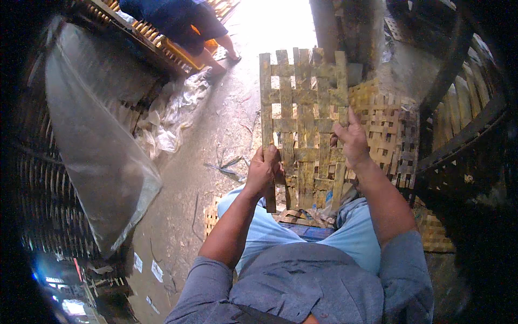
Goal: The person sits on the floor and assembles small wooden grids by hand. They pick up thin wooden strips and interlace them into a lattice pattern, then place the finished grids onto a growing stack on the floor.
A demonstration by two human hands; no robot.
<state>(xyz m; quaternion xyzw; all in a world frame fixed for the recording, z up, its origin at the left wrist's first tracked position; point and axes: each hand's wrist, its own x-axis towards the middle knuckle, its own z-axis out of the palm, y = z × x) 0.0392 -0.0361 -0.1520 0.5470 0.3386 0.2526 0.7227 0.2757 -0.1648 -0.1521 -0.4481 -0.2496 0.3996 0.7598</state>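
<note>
The slatted panel (306, 97) hides part of the gripping left hand (263, 168) from us. Beyond that grip and leftward, the upper edge crops a co-worker (162, 21); straight beyond, white glare (275, 21) hides detail. Below and rightward, we cannot identify the crumpled scraps (324, 215).

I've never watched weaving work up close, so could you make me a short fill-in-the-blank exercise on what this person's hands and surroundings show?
1. The left hand grips the ____ edge of the woven panel.
2. The right hand is at the opposite, ____ edge.
3. The colour of the wearer's trousers is light ____.
4. Below the other person in the picture, the crumpled sheeting is ____ in colour.

Missing words: left; right; blue; white.
</note>
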